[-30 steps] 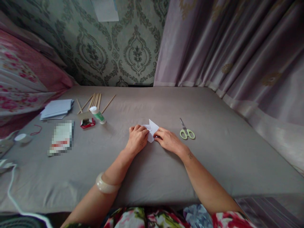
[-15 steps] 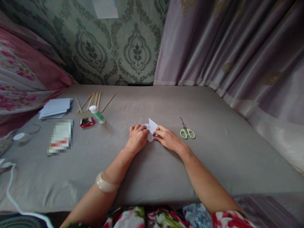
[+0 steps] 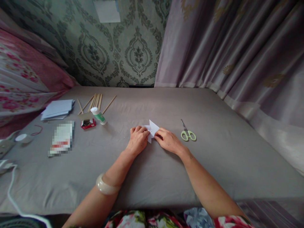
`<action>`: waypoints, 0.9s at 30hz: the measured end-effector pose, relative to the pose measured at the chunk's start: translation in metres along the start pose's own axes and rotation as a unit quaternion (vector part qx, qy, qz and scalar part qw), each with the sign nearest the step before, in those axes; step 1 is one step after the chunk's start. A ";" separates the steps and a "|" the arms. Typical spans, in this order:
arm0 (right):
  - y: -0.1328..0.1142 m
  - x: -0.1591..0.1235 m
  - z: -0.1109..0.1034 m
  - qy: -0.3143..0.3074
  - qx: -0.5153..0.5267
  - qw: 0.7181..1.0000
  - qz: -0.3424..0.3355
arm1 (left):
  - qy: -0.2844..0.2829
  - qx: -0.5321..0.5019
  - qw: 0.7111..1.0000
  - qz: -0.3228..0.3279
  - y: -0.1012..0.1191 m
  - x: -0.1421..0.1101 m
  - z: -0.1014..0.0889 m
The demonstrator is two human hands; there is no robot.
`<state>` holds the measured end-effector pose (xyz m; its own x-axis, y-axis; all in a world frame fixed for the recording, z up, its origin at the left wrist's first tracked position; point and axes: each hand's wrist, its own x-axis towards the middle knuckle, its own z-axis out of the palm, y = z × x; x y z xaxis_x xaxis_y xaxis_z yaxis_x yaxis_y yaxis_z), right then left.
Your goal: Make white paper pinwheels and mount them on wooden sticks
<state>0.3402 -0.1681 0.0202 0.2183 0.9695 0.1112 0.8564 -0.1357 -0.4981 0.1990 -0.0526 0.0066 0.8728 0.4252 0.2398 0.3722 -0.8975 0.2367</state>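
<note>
Pinching folded white paper (image 3: 154, 127), both hands (image 3: 138, 138) (image 3: 168, 141); bottle (image 3: 98, 116) label green, wording unreadable.

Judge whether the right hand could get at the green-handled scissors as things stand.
Probably yes: the scissors lie just to the right of the right hand, with nothing visible between them. Its fingers are at the folded white paper, so they would likely leave that first.

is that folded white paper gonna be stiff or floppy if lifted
Likely light and fairly floppy: the folded white paper looks thin. Its pointed corners would probably bend if pushed, though the folds may stiffen it slightly.
</note>
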 end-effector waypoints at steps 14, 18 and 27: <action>-0.006 0.010 0.018 0.068 -0.017 0.990 0.123 | 0.005 0.007 1.000 0.006 0.001 0.000 -0.001; -0.009 0.012 0.021 0.077 -0.024 0.986 0.145 | 0.018 0.005 1.000 0.014 -0.001 -0.001 0.003; -0.011 0.015 0.022 0.074 -0.036 0.981 0.175 | 0.028 -0.006 0.999 0.019 -0.001 0.000 0.002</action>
<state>0.3232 -0.1475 0.0083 0.5661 0.8212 0.0714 0.7469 -0.4743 -0.4660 0.1990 -0.0524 0.0044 0.8669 0.3974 0.3011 0.3352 -0.9116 0.2382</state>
